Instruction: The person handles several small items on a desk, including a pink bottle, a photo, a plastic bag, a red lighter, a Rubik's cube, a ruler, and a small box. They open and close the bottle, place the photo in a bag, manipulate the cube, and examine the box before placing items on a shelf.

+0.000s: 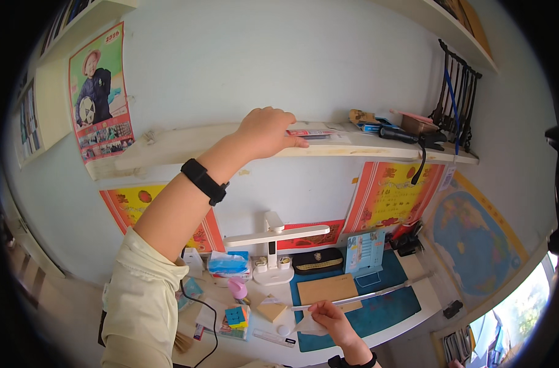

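Note:
My left hand (268,133) reaches up to the wall shelf (196,142). Its thumb and fingers close around the left end of a flat red-and-white packet (310,132), and a clear plastic piece (341,138) lies beside that. Lower down, above the desk, my right hand (330,319) pinches a thin white tissue or cloth (310,325). A long pale strip (348,301), perhaps a ruler or rod, crosses just behind the right fingers. Beyond it lies a brown envelope (327,290) on the blue desk mat (380,313).
On the shelf's right are a black flashlight (396,134) with a hanging strap and a dark rack (459,96). A white desk lamp (275,234) rises below the shelf. The desk holds a puzzle cube (236,316), a pink-capped bottle (237,289), a ruler (274,338) and a pencil case (317,261).

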